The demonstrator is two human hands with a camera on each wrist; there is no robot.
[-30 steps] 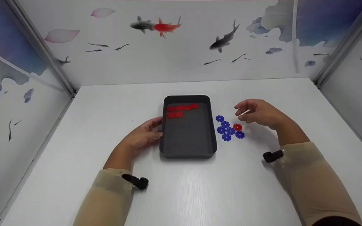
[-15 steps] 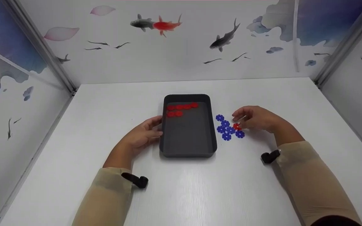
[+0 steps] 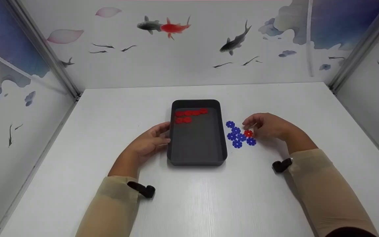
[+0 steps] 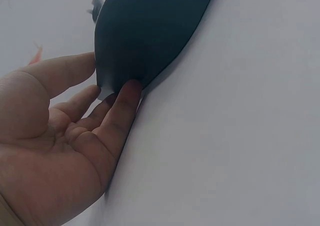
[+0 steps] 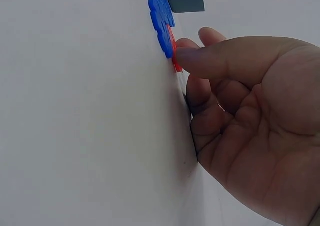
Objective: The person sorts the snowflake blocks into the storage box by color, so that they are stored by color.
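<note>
The dark tray (image 3: 197, 141) was cut off at the top in the left wrist view. The left hand (image 3: 148, 142) rested slightly spread fingers against its wall. The right hand (image 3: 270, 126) had closed in since a second earlier; its inner fingers were hidden from above, and I couldn't tell whether they pinched anything. Blue pieces (image 3: 237, 144) lay right of the tray, the lone red piece (image 3: 248, 133) among them, its edge partly behind the thumb in the wrist view.
</note>
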